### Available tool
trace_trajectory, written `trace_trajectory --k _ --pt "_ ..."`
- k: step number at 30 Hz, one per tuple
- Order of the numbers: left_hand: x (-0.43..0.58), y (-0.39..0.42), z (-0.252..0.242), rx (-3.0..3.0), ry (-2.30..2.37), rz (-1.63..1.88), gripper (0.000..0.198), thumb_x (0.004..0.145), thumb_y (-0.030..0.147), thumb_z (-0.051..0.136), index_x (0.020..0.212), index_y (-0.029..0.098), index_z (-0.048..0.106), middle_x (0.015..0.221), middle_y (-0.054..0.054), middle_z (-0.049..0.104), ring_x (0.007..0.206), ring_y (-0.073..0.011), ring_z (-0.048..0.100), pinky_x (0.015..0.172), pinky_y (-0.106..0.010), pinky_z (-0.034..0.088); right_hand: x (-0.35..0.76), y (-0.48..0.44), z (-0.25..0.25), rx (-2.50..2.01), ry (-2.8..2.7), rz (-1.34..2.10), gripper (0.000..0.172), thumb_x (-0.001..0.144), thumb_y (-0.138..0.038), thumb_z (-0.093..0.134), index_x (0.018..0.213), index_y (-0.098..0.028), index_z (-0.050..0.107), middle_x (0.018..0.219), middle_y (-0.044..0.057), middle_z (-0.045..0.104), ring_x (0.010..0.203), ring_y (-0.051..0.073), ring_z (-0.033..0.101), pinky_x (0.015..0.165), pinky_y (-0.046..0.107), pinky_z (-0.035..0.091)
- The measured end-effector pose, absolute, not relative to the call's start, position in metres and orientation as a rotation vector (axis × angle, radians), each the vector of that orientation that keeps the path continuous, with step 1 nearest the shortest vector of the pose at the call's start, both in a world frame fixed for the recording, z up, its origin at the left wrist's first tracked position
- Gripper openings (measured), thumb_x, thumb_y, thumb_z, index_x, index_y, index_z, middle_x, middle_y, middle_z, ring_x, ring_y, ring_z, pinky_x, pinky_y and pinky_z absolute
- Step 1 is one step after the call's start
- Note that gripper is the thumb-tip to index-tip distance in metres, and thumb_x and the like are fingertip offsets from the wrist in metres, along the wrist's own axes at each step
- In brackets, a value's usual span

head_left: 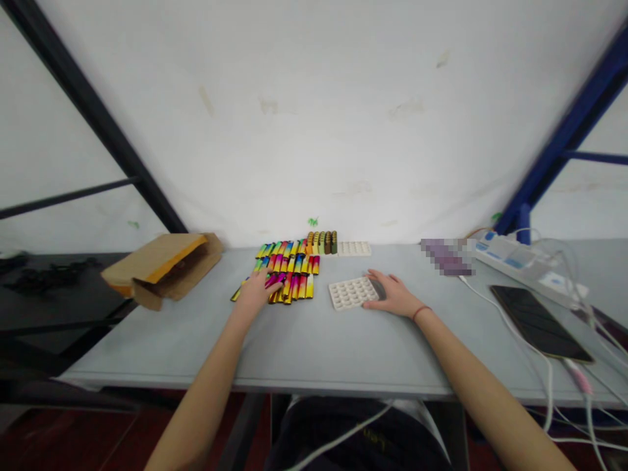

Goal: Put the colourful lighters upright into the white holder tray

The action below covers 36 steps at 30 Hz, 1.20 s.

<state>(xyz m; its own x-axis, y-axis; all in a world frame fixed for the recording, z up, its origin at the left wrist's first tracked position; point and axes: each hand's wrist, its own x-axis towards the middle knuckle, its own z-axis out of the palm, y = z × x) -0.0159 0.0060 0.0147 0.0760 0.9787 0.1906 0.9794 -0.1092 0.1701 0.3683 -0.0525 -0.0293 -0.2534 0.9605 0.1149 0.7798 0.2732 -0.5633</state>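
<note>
My left hand lies over the left part of several rows of shiny, multicoloured tubes. Its thumb and fingers are apart, and its palm hides some tubes. On the table, a white tray with rows of round hollows lies flat. My right hand grips its right end, thumb on the near side and fingers on the far side. Behind the tubes, a block of upright tubes, yellow to dark brown with open-looking round tops, stands beside a second white tray at the wall.
An open brown paper bag lies on the left of the grey table. To the right are a dark phone, a partly blurred purple object, a white power strip and loose cables. Metal posts rise on both sides.
</note>
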Motion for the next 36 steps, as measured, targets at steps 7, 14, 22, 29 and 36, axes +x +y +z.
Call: trace_trajectory --k 7,14,22,29,36 --pt "-0.017 -0.001 -0.009 -2.319 -1.798 -0.643 0.032 0.092 0.039 0.057 0.113 0.018 0.069 0.11 -0.012 0.06 0.098 -0.026 0.064 0.094 -0.039 0.05 0.368 -0.053 -0.028 -1.572 -2.118 0.552 0.098 0.074 -0.062 0.071 0.153 -0.021 0.031 0.15 0.016 0.051 0.142 0.034 0.042 0.12 0.061 0.016" --pt "-0.017 -0.003 -0.018 -2.254 -1.711 -0.639 0.034 0.096 0.04 0.05 0.112 0.017 0.07 0.113 -0.012 0.056 0.094 -0.0245 0.061 0.093 -0.041 0.05 0.368 -0.054 -0.029 -1.571 -2.122 0.536 0.096 0.074 -0.062 0.071 0.152 -0.021 0.033 0.149 0.017 0.052 0.141 0.034 0.044 0.119 0.061 0.017" --pt "-0.011 -0.004 -0.012 -2.312 -1.685 -0.599 0.031 0.095 0.03 0.048 0.113 0.016 0.068 0.114 -0.014 0.056 0.102 -0.027 0.06 0.097 -0.042 0.049 0.369 -0.054 -0.03 -1.578 -2.121 0.525 0.095 0.075 -0.062 0.07 0.152 -0.022 0.034 0.147 0.017 0.054 0.141 0.034 0.045 0.119 0.061 0.018" --pt "-0.01 -0.01 -0.009 -2.399 -1.671 -0.739 0.029 0.094 0.026 0.047 0.116 0.017 0.064 0.116 -0.014 0.056 0.106 -0.0263 0.062 0.1 -0.042 0.049 0.368 -0.054 -0.028 -1.577 -2.123 0.535 0.097 0.074 -0.063 0.071 0.152 -0.019 0.035 0.147 0.018 0.054 0.141 0.034 0.044 0.119 0.061 0.018" --pt "-0.023 -0.008 0.0 -2.54 -1.606 -0.664 0.037 0.095 0.042 0.045 0.111 0.018 0.067 0.115 -0.012 0.057 0.097 -0.0234 0.064 0.095 -0.038 0.051 0.369 -0.053 -0.03 -1.579 -2.118 0.519 0.095 0.074 -0.062 0.071 0.151 -0.02 0.036 0.146 0.018 0.055 0.14 0.034 0.046 0.119 0.062 0.018"
